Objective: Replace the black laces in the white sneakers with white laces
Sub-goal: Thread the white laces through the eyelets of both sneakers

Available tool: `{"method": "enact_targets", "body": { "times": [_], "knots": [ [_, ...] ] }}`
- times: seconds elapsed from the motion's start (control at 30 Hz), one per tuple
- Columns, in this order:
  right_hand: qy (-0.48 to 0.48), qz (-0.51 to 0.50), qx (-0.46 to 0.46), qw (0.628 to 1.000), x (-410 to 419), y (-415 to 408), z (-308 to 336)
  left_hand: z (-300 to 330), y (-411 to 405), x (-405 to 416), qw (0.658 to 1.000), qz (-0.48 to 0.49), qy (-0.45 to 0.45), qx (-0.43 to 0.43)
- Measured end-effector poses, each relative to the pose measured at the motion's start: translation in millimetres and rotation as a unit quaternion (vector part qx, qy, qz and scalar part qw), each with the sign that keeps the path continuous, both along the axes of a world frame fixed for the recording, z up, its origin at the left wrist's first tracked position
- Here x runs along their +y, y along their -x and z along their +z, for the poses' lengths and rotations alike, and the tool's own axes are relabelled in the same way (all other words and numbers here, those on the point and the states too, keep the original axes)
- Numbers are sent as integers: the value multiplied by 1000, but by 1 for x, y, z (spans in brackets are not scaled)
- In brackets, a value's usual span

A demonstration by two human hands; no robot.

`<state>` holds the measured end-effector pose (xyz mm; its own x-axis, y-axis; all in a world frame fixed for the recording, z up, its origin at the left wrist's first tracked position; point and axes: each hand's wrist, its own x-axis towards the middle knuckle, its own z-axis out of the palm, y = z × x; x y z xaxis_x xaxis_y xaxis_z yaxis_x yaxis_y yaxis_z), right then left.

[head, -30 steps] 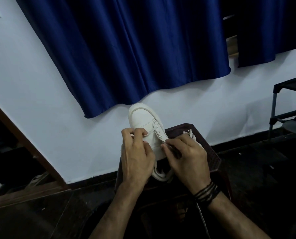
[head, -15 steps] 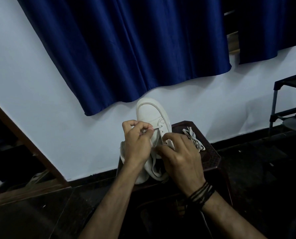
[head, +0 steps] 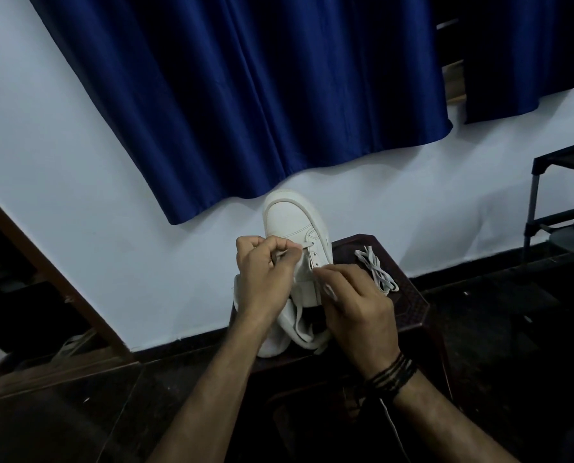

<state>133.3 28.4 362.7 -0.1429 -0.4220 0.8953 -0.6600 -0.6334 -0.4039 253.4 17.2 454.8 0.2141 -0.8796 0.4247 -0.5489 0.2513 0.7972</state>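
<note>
A white sneaker (head: 290, 222) stands on a dark brown stool (head: 409, 305), toe pointing away from me. A white lace (head: 304, 246) runs through its front eyelets. My left hand (head: 265, 279) pinches one end of that lace left of the eyelets. My right hand (head: 355, 302) pinches the other lace end beside the right eyelet row. A second white sneaker (head: 272, 342) lies partly hidden under my hands. A loose white lace (head: 375, 267) lies bundled on the stool to the right. No black lace is visible.
A white wall (head: 78, 195) with a dark blue curtain (head: 245, 95) rises right behind the stool. A dark metal rack (head: 559, 195) stands at the right. A wooden door frame (head: 45, 269) slants at the left. The floor (head: 512, 329) is dark.
The sneaker has turned and shifted slightly right. My left hand has drawn the lace end out to the left, and my right hand has moved lower along the eyelet row.
</note>
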Motion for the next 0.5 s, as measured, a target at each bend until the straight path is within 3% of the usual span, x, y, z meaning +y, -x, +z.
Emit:
{"method": "enact_targets", "body": {
  "times": [0.17, 0.23, 0.4, 0.5],
  "knots": [
    [31, -49, 48, 997, -1, 3, -3, -4, 4, 1, 978, 17, 72, -197],
    [45, -63, 66, 995, -2, 4, -2, -2, 6, 0, 967, 24, 99, -235],
    [80, -76, 102, 989, -2, 6, -3, 0, 5, -4, 972, 5, 136, -192],
    [78, -69, 61, 993, 1, 2, 0, 1, 4, -2, 982, -8, 114, -148]
  ]
}}
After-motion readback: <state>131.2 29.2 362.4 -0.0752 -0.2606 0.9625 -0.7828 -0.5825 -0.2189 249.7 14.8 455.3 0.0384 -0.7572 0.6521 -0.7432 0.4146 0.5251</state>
